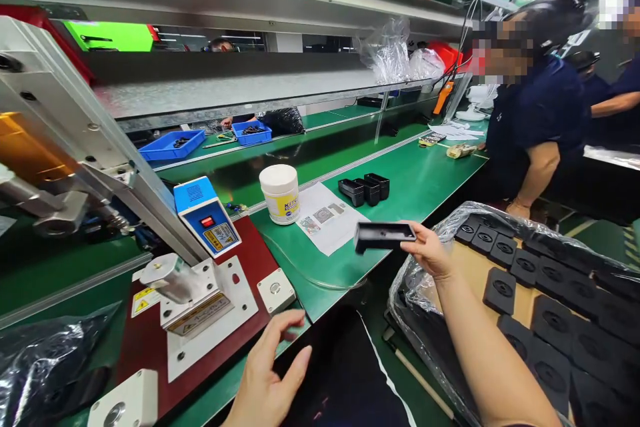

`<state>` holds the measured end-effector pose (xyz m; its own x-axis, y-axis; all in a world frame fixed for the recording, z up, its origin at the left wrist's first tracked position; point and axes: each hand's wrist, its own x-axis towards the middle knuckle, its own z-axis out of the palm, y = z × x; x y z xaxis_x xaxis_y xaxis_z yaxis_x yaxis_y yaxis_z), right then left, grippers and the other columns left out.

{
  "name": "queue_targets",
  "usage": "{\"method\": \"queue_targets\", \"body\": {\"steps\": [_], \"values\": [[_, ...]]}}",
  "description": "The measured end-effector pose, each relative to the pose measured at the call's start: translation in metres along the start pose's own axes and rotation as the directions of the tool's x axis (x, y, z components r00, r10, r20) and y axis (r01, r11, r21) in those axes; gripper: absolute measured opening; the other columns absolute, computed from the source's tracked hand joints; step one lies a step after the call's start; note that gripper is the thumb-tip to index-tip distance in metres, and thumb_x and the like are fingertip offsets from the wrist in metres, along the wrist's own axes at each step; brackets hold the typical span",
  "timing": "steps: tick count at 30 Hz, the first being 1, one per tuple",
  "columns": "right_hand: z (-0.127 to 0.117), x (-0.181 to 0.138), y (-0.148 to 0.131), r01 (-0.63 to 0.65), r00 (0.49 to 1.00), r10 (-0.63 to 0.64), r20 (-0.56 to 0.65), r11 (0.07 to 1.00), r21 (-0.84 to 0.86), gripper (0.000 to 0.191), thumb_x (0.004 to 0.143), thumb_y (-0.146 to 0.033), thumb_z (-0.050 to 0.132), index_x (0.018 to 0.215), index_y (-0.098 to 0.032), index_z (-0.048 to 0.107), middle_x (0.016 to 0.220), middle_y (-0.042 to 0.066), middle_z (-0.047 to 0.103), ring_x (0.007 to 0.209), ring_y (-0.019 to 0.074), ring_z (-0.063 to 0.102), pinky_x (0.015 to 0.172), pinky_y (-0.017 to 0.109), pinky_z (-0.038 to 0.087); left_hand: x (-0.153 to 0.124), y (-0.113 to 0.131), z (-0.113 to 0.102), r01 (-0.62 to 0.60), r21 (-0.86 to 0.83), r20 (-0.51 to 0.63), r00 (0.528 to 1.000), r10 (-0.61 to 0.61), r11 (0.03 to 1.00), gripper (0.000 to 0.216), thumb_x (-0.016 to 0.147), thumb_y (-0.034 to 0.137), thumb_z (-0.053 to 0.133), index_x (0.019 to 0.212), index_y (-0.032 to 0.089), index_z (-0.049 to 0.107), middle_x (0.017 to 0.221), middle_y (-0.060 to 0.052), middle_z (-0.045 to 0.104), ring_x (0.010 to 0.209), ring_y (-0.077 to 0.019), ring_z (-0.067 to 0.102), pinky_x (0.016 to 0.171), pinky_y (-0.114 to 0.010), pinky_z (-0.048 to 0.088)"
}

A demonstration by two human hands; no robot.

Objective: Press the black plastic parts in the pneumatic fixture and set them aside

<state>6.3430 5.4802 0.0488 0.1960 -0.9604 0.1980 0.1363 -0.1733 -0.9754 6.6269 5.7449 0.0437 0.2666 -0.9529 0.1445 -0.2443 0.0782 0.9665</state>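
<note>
My right hand [429, 252] pinches one end of a black plastic housing [384, 235], a long hollow part held level above the bench edge with its open side showing. My left hand [275, 373] is empty, thumb and fingers apart, in front of the press base. Closest to it is a white box with a round metal button [276, 289]. Behind the held part, several similar black housings [364, 189] stand together on the green bench. A printed sheet [327, 220] lies beside them, next to a white tub with a yellow label [280, 195].
To the left stands a press with a metal fixture [200, 303] on a dark red base [145, 340] and a blue control box [206, 213]. A plastic-lined bin [400, 287] of black square parts sits at right. Another person [540, 107] stands beyond it. A shelf [300, 83] hangs overhead.
</note>
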Motion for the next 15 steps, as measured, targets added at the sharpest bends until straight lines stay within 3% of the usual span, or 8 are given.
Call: {"method": "queue_targets", "body": {"steps": [2,4,6,7,8,11,13,15], "values": [[0.021,-0.015,-0.009,-0.094,0.932,0.077,0.354,0.995,0.031,0.069,0.042,-0.043,0.090,0.101,-0.016,0.070,0.097,0.012,0.071,0.089,0.0279,0.067,0.083,0.042,0.054,0.016,0.007,0.007,0.083,-0.163,0.160,0.985,-0.057,0.983,0.065,0.074,0.051,0.073,0.132,0.031,0.051,0.135,-0.011,0.053,0.124,-0.0288,0.051,0.108,-0.043,0.040],[0.044,-0.028,-0.017,-0.181,0.756,0.114,0.645,0.983,0.038,0.072,0.043,-0.046,0.090,0.104,-0.014,0.070,0.101,0.013,0.070,0.092,0.0291,0.067,0.083,0.042,0.054,0.030,0.015,0.018,0.243,-0.355,0.418,0.905,-0.079,0.903,0.079,0.072,0.063,0.069,0.138,0.027,0.044,0.138,-0.014,0.051,0.125,-0.0307,0.050,0.107,-0.045,0.040],[0.064,-0.038,-0.021,-0.232,0.611,0.129,0.781,0.973,0.021,0.075,0.047,-0.048,0.088,0.110,-0.014,0.068,0.105,0.013,0.069,0.096,0.0289,0.066,0.085,0.042,0.053,0.037,0.022,0.031,0.438,-0.444,0.594,0.797,-0.109,0.782,0.080,0.073,0.066,0.067,0.138,0.025,0.044,0.130,-0.015,0.057,0.111,-0.0306,0.060,0.095,-0.044,0.048],[0.072,-0.042,-0.021,-0.234,0.599,0.136,0.789,0.972,0.010,0.075,0.051,-0.050,0.087,0.114,-0.014,0.067,0.107,0.013,0.069,0.098,0.0282,0.066,0.086,0.042,0.053,0.038,0.024,0.037,0.511,-0.464,0.617,0.773,-0.149,0.724,0.078,0.074,0.062,0.069,0.137,0.025,0.045,0.127,-0.015,0.059,0.104,-0.0293,0.064,0.090,-0.043,0.050],[0.080,-0.048,-0.020,-0.212,0.645,0.140,0.751,0.977,0.000,0.074,0.056,-0.051,0.084,0.118,-0.015,0.065,0.110,0.013,0.068,0.099,0.0271,0.066,0.086,0.042,0.053,0.038,0.025,0.043,0.550,-0.492,0.590,0.781,-0.205,0.675,0.075,0.075,0.057,0.071,0.137,0.025,0.045,0.127,-0.014,0.059,0.100,-0.0281,0.065,0.086,-0.040,0.051],[0.098,-0.073,-0.015,-0.008,0.900,0.063,0.431,0.992,-0.128,0.068,0.070,-0.044,0.078,0.131,-0.022,0.056,0.127,0.014,0.061,0.106,0.0251,0.064,0.087,0.041,0.054,0.040,0.026,0.056,0.480,-0.610,0.304,0.876,-0.374,0.630,0.072,0.075,0.044,0.075,0.137,0.025,0.044,0.134,-0.011,0.056,0.114,-0.0260,0.059,0.095,-0.035,0.047],[0.109,-0.099,-0.010,0.125,0.954,-0.040,0.298,0.954,-0.273,0.073,0.072,-0.036,0.078,0.138,-0.026,0.048,0.135,0.013,0.056,0.114,0.0264,0.060,0.089,0.043,0.055,0.044,0.025,0.063,0.389,-0.651,0.122,0.901,-0.416,0.652,0.075,0.075,0.044,0.075,0.138,0.024,0.042,0.135,-0.010,0.056,0.123,-0.0248,0.053,0.104,-0.034,0.041],[0.119,-0.124,-0.004,0.225,0.944,-0.109,0.312,0.903,-0.366,0.079,0.071,-0.029,0.077,0.142,-0.026,0.042,0.138,0.014,0.052,0.121,0.0286,0.055,0.095,0.046,0.052,0.047,0.024,0.070,0.348,-0.651,0.051,0.907,-0.419,0.674,0.079,0.074,0.047,0.075,0.140,0.023,0.037,0.131,-0.011,0.058,0.122,-0.0243,0.054,0.107,-0.035,0.039]]}}
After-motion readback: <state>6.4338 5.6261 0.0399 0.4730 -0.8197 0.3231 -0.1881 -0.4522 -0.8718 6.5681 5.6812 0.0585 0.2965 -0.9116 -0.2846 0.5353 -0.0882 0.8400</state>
